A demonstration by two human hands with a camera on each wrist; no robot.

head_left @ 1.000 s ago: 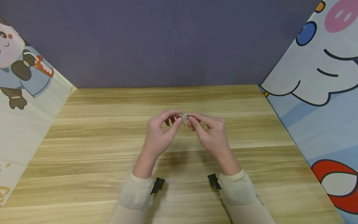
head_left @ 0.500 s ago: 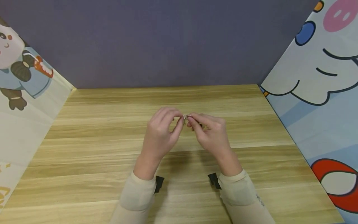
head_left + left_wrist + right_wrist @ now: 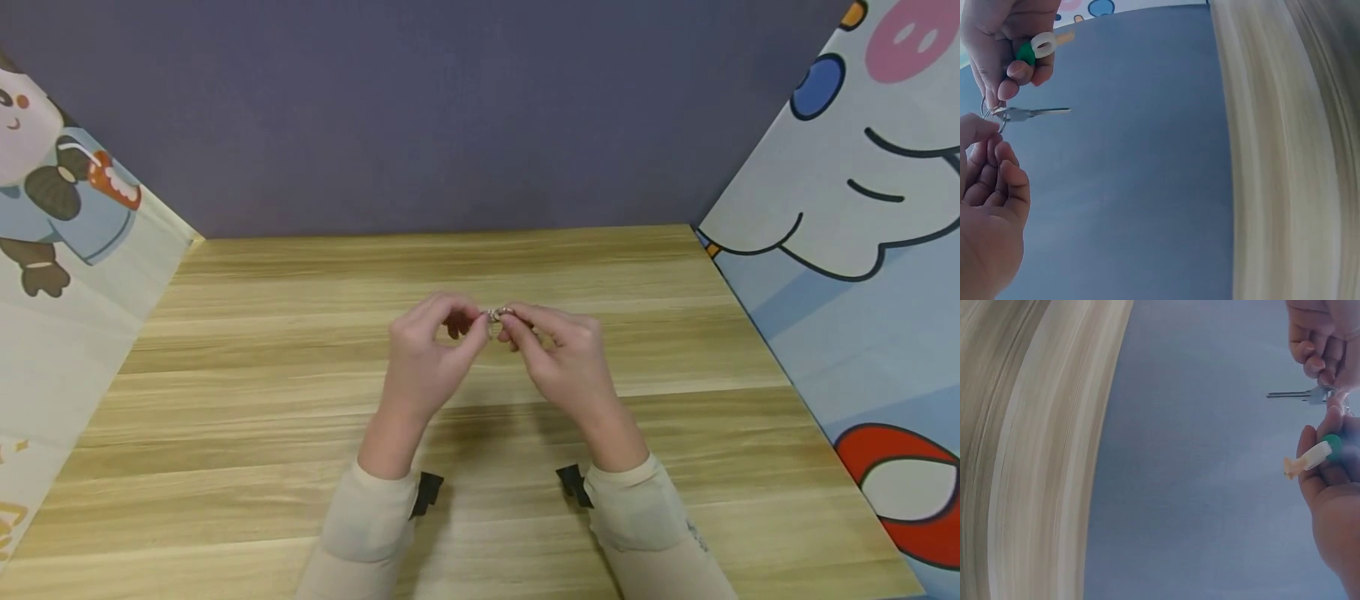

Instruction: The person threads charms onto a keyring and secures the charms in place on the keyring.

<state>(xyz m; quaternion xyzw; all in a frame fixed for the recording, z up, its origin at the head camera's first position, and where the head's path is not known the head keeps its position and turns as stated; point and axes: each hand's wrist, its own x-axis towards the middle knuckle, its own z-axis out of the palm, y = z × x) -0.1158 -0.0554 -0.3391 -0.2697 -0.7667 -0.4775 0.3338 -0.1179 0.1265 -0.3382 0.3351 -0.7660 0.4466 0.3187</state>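
Above the middle of the table, my left hand (image 3: 423, 362) and right hand (image 3: 573, 358) meet fingertip to fingertip at a small metal key ring (image 3: 985, 109). My left thumb and forefinger pinch one side of it; my right thumb and forefinger hold the other. A silvery key (image 3: 1038, 113) hangs from the ring between the hands, its blade pointing away from the fingers. A small charm in green, white and pale orange (image 3: 1311, 457) lies against the curled lower fingers of my right hand. Fingertips partly hide the ring in every view.
A wood-grain table (image 3: 225, 417) spreads beneath both hands. Behind it rises a plain grey-blue panel (image 3: 450, 117). Cartoon-printed panels stand along the left side (image 3: 97, 275) and the right side (image 3: 847, 333). Dark wrist mounts (image 3: 427, 493) stick out from the sleeves.
My left fingers shifted in toward the ring, then drew slightly back left, and the lower fingers show again. The right hand has stayed almost still.
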